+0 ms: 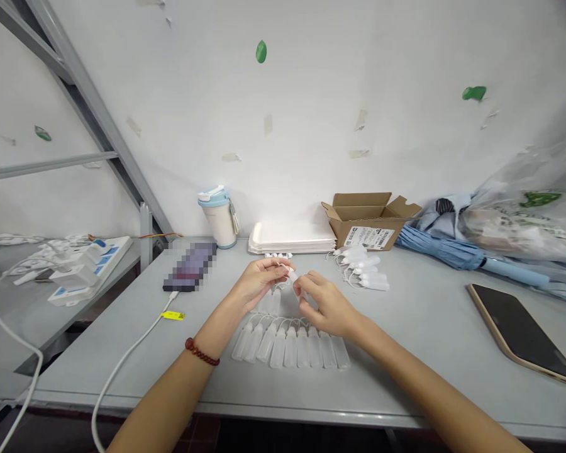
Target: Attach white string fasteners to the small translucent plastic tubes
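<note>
Pinched between my two hands is a small translucent plastic squeeze bottle (291,273) with a white top, partly hidden by the fingers. The fingertips of my left hand (260,280) close around its upper end. My right hand (327,304) grips the body from the right, fingers curled. Just in front lies a row of similar bottles (290,349), side by side, thin white cords looped at their tops. A few more bottles (270,303) rest under my left hand. Behind my fingers sit small white pieces (278,255), too small to make out.
More bottles (370,277) lie piled before an open cardboard box (370,217). White flat stacked items (292,238) and a tumbler (219,217) stand by the wall. A blue umbrella (443,247) and phone (523,330) are right; a cabled, blurred phone (191,267) is left.
</note>
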`<control>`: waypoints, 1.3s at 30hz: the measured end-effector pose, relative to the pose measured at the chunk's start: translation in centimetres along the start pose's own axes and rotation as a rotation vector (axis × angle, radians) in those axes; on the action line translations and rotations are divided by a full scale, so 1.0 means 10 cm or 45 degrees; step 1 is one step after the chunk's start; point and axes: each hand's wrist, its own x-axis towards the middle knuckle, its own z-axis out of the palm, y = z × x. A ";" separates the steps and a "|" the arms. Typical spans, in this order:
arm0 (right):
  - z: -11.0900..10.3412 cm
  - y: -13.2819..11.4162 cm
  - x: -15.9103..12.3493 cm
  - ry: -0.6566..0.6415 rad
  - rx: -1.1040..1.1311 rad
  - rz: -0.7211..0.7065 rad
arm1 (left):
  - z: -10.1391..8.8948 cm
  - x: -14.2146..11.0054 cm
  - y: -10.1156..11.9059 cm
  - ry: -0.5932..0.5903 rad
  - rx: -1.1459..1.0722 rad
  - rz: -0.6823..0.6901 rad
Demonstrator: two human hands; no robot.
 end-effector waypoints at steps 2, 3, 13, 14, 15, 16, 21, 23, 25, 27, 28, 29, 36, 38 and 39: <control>-0.02 -0.01 0.00 0.015 0.102 0.060 | 0.00 0.00 0.00 0.000 0.002 0.002; -0.03 -0.02 0.01 0.027 0.165 0.097 | 0.00 0.00 0.01 0.001 0.001 0.002; -0.07 0.05 0.07 0.088 0.979 0.466 | 0.04 -0.01 0.03 0.044 -0.033 -0.111; -0.08 0.06 0.07 0.107 1.032 0.492 | 0.04 -0.01 0.02 0.027 -0.040 -0.115; -0.08 0.07 0.08 0.125 1.080 0.522 | 0.04 -0.01 0.02 0.012 -0.045 -0.116; -0.08 0.08 0.08 0.140 1.125 0.553 | 0.05 -0.02 0.02 0.000 -0.048 -0.116; -0.03 0.11 0.08 0.204 1.304 0.747 | 0.05 -0.03 0.05 -0.003 -0.022 -0.119; 0.00 0.12 0.07 0.232 1.347 0.822 | 0.04 -0.03 0.05 0.022 0.028 -0.111; 0.02 0.13 0.07 0.245 1.371 0.883 | 0.04 -0.02 0.03 0.047 0.088 -0.089; 0.03 0.13 0.06 0.242 1.396 0.934 | 0.04 -0.02 0.02 0.065 0.142 -0.055; 0.04 0.13 0.06 0.241 1.411 0.958 | 0.04 -0.02 0.01 0.068 0.165 -0.039; 0.04 0.12 0.06 0.238 1.425 0.984 | 0.04 -0.02 0.01 0.066 0.190 -0.027; 0.03 0.04 0.07 0.257 1.333 1.111 | 0.10 -0.06 0.06 0.047 0.349 0.011; 0.03 0.04 0.07 0.264 1.340 1.120 | 0.09 -0.06 0.05 0.040 0.361 0.012; 0.02 0.04 0.07 0.266 1.348 1.122 | 0.09 -0.05 0.05 0.039 0.361 0.009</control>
